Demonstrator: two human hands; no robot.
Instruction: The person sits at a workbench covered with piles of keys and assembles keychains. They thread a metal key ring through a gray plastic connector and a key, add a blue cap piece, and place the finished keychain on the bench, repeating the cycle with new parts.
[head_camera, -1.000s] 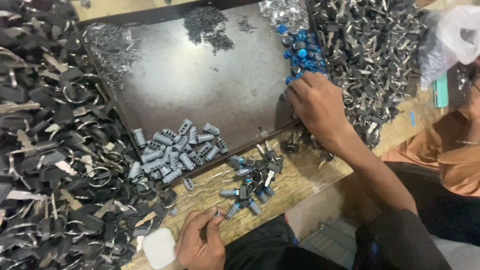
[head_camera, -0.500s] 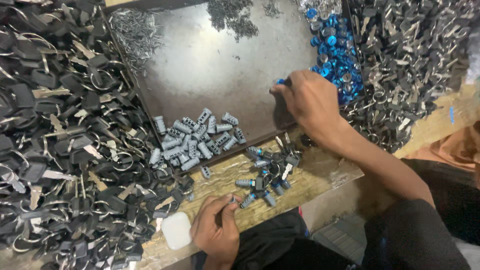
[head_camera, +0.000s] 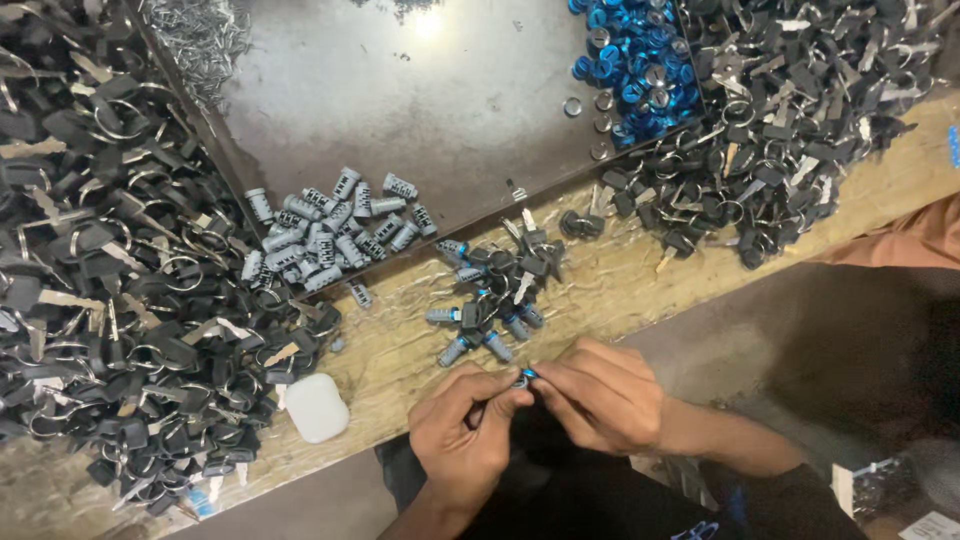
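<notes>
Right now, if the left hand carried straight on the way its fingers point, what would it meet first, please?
The left hand points toward the right hand, so it would meet the small blue-tipped part pinched between them first, then the right hand's fingertips. They look almost touching already, though depth is unclear.

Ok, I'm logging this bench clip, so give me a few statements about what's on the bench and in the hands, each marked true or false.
1. Both hands, left hand and right hand, pinch one small blue-tipped part. True.
2. The blue caps lie at the dark tray's lower left. False: upper right.
3. A white case sits on the wooden bench edge. True.
4. The silver cylinders are stacked upright in rows. False: they lie in a loose heap.
5. Black-headed keys are piled at left. True.
</notes>
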